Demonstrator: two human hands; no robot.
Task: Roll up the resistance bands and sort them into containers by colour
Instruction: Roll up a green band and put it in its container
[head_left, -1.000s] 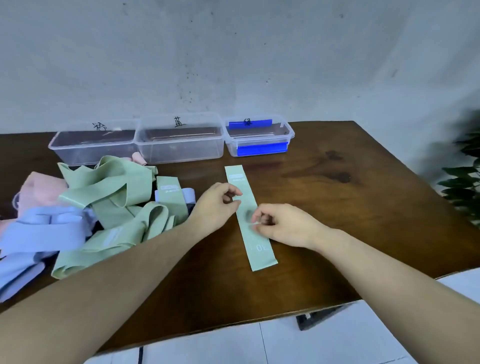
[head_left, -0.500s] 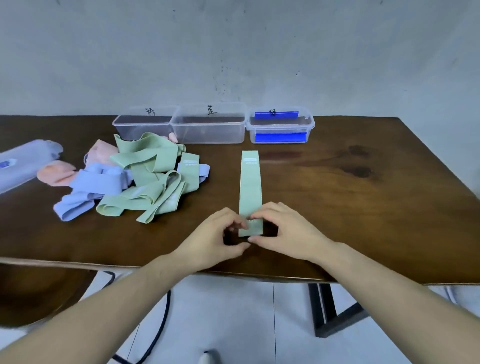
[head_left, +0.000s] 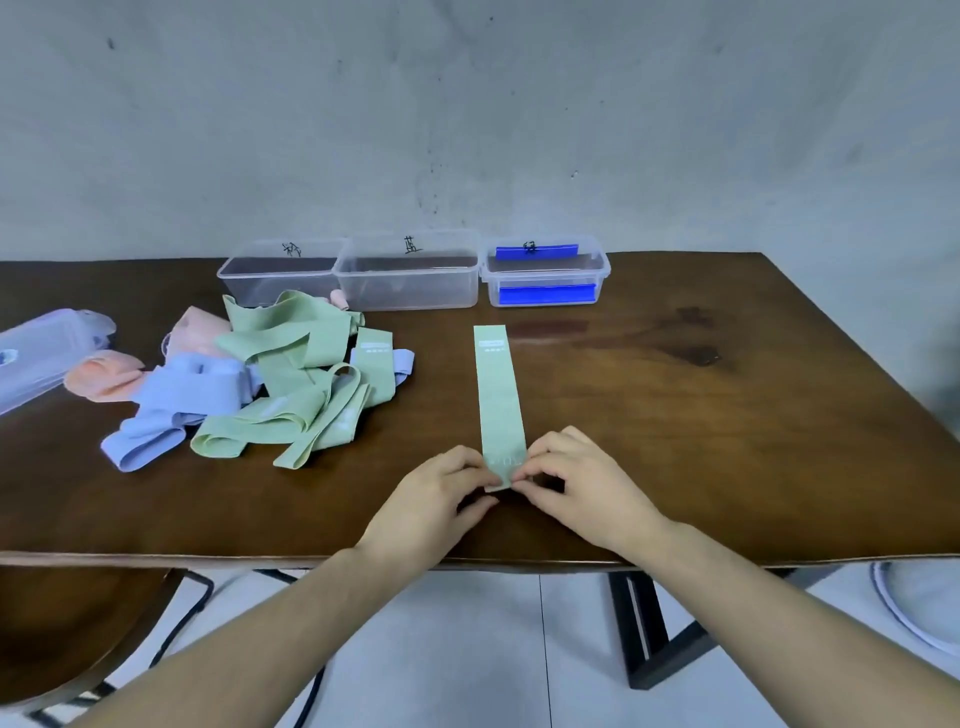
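Note:
A green resistance band lies flat and straight on the wooden table, pointing toward the containers. My left hand and my right hand both pinch its near end, which is folded up a little between the fingertips. Three clear plastic containers stand in a row at the back: the left one, the middle one, and the right one with blue clips. A heap of green, blue and pink bands lies left of the flat band.
A clear lidded box lies at the table's far left. The table's front edge runs just under my wrists. A dark chair seat sits below at left, and black table legs stand below at right.
Both hands moved from the band's middle to its near end and took hold of it. My view swung left and back, bringing the pile and far-left box into sight.

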